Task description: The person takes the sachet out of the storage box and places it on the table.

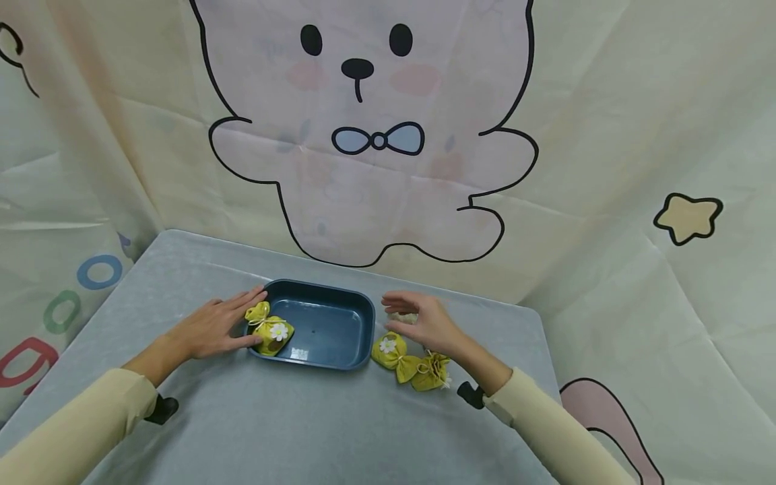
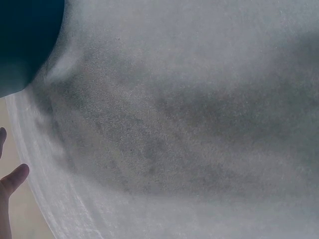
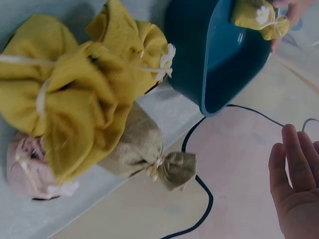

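Observation:
My left hand (image 1: pixel 212 327) lies at the left end of a blue tray (image 1: pixel 330 330), its fairly straight fingers along the rim and its thumb by a yellow drawstring pouch (image 1: pixel 269 335) with a white flower. That pouch sits inside the tray's left end. To the right of the tray, my right hand (image 1: pixel 430 325) hovers with relaxed fingers and nothing in them. Under and in front of it lie two more yellow pouches, one (image 1: pixel 388 349) close to the tray and another (image 1: pixel 430 372) beside it. A beige pouch (image 3: pixel 139 144) and a pink pouch (image 3: pixel 30 172) show in the right wrist view.
A pale grey-blue cloth (image 1: pixel 303 431) covers the table, whose far edge meets a curtain (image 1: pixel 582 222) printed with a bear. Black wrist straps (image 1: pixel 162 409) show at both cuffs. The left wrist view holds mostly cloth and a tray corner (image 2: pixel 27 45).

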Demonstrator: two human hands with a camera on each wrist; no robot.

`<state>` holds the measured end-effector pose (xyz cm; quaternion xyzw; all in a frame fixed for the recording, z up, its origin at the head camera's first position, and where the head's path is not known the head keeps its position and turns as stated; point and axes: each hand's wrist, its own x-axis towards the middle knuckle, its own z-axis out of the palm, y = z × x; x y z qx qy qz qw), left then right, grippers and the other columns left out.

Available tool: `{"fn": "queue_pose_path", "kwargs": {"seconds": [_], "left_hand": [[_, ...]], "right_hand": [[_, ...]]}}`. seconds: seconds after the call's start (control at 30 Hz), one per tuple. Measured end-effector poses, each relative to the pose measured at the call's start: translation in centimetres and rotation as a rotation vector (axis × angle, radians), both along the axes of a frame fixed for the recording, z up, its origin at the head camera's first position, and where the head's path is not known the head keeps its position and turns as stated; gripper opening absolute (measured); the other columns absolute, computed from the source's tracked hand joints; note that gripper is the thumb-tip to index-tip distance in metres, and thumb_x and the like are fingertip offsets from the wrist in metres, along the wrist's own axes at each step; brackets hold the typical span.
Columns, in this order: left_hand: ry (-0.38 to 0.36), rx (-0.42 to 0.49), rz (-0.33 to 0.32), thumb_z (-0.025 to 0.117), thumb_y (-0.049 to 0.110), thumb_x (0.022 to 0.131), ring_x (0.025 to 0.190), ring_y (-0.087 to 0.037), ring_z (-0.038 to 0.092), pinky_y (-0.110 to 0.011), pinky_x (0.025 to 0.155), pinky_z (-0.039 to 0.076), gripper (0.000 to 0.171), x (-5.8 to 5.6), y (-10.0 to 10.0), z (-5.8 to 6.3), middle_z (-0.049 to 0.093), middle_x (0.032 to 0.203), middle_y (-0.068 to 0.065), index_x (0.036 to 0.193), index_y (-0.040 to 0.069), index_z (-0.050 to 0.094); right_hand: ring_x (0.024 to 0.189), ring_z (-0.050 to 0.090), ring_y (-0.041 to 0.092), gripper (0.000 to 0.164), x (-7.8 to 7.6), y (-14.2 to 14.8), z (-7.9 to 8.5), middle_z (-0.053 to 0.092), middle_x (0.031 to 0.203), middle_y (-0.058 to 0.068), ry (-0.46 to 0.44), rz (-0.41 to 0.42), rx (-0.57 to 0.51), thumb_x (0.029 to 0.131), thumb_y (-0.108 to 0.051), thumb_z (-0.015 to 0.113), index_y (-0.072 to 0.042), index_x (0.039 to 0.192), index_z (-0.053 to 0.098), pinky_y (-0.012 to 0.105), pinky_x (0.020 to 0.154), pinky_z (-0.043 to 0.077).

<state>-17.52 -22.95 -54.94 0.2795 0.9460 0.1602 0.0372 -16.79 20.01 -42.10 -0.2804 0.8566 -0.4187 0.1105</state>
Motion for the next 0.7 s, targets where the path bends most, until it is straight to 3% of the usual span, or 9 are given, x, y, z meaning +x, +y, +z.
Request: {"fn": "queue_pose_path", "kwargs": {"seconds": [0.3, 0.6, 0.7], "left_hand": [[0.013, 0.011, -0.005, 0.057, 0.065, 0.092, 0.136, -0.037, 0.045, -0.063, 0.098, 0.039, 0.088, -0.1, -0.2, -0.2, 0.031, 0.160, -0.014, 0.157, 0.012, 0.031], [0.004, -0.001, -0.004, 0.056, 0.065, 0.092, 0.137, -0.037, 0.045, -0.063, 0.098, 0.039, 0.088, 0.1, -0.1, 0.2, 0.031, 0.160, -0.015, 0.157, 0.011, 0.031], [0.008, 0.001, -0.005, 0.056, 0.065, 0.092, 0.137, -0.037, 0.044, -0.063, 0.098, 0.040, 0.088, 0.1, 0.0, 0.2, 0.030, 0.160, -0.015, 0.157, 0.010, 0.031]], "right_hand": [[0.113, 0.066, 0.027, 0.046, -0.7, -2.3, -1.9, 0.065, 0.130, 0.009, -0.034, 0.015, -0.019, 0.092, -0.015, 0.074, -0.006, 0.134, 0.060, 0.039, 0.093, 0.053], [0.113, 0.066, 0.032, 0.044, -1.1, -5.1, -3.3, 0.065, 0.130, 0.012, -0.077, 0.048, -0.050, 0.092, -0.014, 0.073, -0.004, 0.133, 0.060, 0.049, 0.093, 0.051], [0.113, 0.066, 0.031, 0.045, -1.3, -5.8, -3.6, 0.065, 0.130, 0.011, -0.077, 0.063, -0.039, 0.092, -0.015, 0.073, -0.003, 0.134, 0.060, 0.048, 0.094, 0.052]]}}
